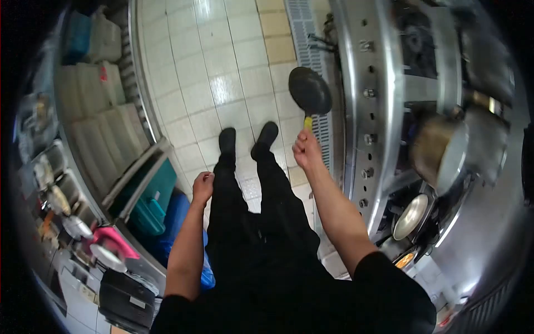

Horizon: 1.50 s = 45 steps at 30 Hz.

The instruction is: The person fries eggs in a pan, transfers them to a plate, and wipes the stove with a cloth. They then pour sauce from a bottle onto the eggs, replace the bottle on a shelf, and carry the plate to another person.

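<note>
My right hand (307, 149) is closed around the handle of a dark frying pan (310, 91). A yellow part of the handle shows just above my fist. The pan hangs over the floor beside the stove front, with its dark round face toward me. My left hand (203, 187) hangs low beside my left leg, its fingers curled in. Whatever it may hold is hidden by the fingers. It is nearest to the teal bin under the left counter and touches nothing that I can see.
A steel stove (384, 111) with knobs runs along the right, bearing a large pot (431, 147) and a smaller pan (411, 217). Shelves with pale containers (92, 94) and a teal bin (147, 203) stand left. Tiled floor (194, 83) and a drain grate (300, 33) stretch ahead.
</note>
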Each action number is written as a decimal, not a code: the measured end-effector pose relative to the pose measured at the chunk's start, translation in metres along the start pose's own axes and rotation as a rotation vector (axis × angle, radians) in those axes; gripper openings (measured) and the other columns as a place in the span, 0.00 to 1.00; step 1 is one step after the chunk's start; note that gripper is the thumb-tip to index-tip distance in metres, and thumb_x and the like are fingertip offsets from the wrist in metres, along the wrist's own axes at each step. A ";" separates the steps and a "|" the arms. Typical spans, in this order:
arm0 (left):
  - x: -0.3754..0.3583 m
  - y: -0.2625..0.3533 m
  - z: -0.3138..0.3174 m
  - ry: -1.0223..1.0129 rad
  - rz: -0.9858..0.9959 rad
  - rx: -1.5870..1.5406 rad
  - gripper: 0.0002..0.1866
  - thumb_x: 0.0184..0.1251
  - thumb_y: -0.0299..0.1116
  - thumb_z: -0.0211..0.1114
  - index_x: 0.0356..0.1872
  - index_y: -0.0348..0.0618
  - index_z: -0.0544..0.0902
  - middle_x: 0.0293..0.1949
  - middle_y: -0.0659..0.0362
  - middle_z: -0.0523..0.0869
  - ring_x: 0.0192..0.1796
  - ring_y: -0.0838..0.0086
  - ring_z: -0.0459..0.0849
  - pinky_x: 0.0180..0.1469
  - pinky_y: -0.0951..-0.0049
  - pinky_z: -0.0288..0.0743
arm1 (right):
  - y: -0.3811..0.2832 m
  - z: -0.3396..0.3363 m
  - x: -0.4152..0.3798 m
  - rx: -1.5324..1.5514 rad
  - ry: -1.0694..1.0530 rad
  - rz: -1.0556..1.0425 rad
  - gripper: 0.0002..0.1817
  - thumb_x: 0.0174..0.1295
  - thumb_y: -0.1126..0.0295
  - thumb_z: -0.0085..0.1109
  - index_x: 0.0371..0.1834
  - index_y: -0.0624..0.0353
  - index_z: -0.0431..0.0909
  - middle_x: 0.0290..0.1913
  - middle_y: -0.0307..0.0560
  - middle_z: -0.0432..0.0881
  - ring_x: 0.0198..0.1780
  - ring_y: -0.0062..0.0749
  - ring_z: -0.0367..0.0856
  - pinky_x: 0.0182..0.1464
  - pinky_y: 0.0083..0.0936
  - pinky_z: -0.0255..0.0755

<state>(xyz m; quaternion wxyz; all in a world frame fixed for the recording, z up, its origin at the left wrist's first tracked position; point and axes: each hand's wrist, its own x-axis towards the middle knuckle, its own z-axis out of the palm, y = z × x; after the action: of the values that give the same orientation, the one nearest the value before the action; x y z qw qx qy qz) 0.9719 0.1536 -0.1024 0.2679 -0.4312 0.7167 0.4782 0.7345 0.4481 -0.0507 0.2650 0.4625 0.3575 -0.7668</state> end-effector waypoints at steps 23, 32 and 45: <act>-0.013 0.045 0.095 0.083 -0.112 0.744 0.32 0.60 0.48 0.58 0.62 0.42 0.65 0.64 0.47 0.64 0.67 0.54 0.60 0.68 0.48 0.42 | -0.120 -0.220 0.352 -1.153 1.398 -0.320 0.25 0.61 0.65 0.47 0.58 0.70 0.60 0.52 0.67 0.72 0.52 0.53 0.75 0.51 0.42 0.70; 0.007 0.054 0.075 0.080 -0.117 0.868 0.32 0.56 0.48 0.59 0.60 0.39 0.67 0.64 0.48 0.64 0.67 0.53 0.60 0.68 0.49 0.44 | -0.175 -0.261 0.440 -1.277 1.261 -0.285 0.31 0.57 0.61 0.54 0.60 0.68 0.59 0.54 0.63 0.72 0.53 0.47 0.75 0.53 0.39 0.69; 0.006 0.032 0.064 0.107 -0.009 0.533 0.34 0.51 0.42 0.64 0.60 0.40 0.66 0.60 0.41 0.68 0.62 0.48 0.66 0.64 0.55 0.58 | 0.011 -0.390 0.358 -0.898 0.795 0.058 0.41 0.60 0.52 0.52 0.70 0.60 0.46 0.67 0.55 0.60 0.64 0.48 0.63 0.58 0.46 0.65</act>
<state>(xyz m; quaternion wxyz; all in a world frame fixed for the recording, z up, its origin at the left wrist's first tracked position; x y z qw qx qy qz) 0.9393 0.2152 -0.1185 0.3360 -0.3731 0.8285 0.2480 0.7910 0.7234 -0.4989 0.3014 0.5662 0.7056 -0.3013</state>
